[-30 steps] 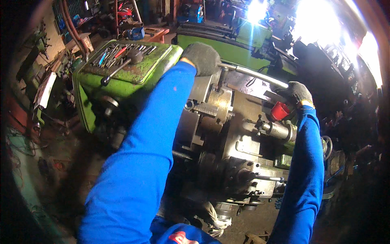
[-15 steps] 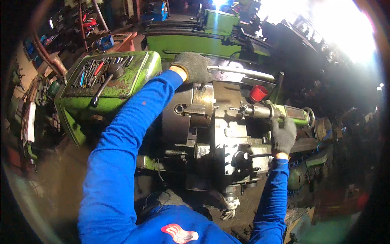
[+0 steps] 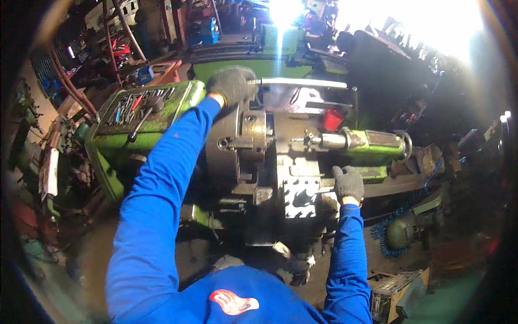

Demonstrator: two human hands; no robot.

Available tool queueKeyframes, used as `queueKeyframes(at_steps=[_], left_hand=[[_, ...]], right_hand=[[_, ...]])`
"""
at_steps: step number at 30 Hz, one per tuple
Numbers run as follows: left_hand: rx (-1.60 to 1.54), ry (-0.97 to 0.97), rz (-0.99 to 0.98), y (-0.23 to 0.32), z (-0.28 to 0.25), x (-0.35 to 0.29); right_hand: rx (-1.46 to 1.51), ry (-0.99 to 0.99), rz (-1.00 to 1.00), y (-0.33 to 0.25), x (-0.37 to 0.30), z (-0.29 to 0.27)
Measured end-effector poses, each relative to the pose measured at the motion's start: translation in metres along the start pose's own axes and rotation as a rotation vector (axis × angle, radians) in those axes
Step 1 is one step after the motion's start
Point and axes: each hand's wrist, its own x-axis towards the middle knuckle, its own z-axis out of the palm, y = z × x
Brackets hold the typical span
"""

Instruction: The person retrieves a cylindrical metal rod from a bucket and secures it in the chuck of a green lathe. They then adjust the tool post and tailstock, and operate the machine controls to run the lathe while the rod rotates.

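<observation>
My left hand [image 3: 232, 85], in a dark grey knit glove, is closed around the left end of a long metal bar [image 3: 302, 83]. The bar points right, above the far side of a lathe's large steel chuck [image 3: 224, 156]. What lies under that hand is hidden. My right hand [image 3: 349, 183], gloved the same way, is curled at the outer end of the tool post lever [image 3: 325, 189], covering its tip. Left of it is the square tool post [image 3: 299, 198]. Behind that hand stands the green tailstock [image 3: 377, 147] with a drill chuck [image 3: 308, 141] in its quill.
Spanners and other hand tools [image 3: 129, 105] lie on the green headstock [image 3: 178, 97], beside a lever with a black knob [image 3: 132, 137]. A red cup [image 3: 333, 120] stands behind the tailstock. Another green machine [image 3: 248, 70] is farther back. A wooden crate [image 3: 396, 289] sits low at the right.
My right hand has come off the tailstock and down toward the tool post lever. The left hand and bar have moved slightly left and away from the chuck. The whole view has shifted.
</observation>
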Motion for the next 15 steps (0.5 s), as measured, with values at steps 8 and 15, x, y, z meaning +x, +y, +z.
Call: queueKeyframes(at_steps=[8, 15], left_hand=[[-0.24, 0.438, 0.061, 0.021, -0.044, -0.136], [-1.176, 0.818, -0.698, 0.092, -0.009, -0.356]], right_hand=[[0.234, -0.002, -0.034, -0.001, -0.01, -0.006], [0.189, 0.051, -0.263, 0.033, 0.019, 0.038]])
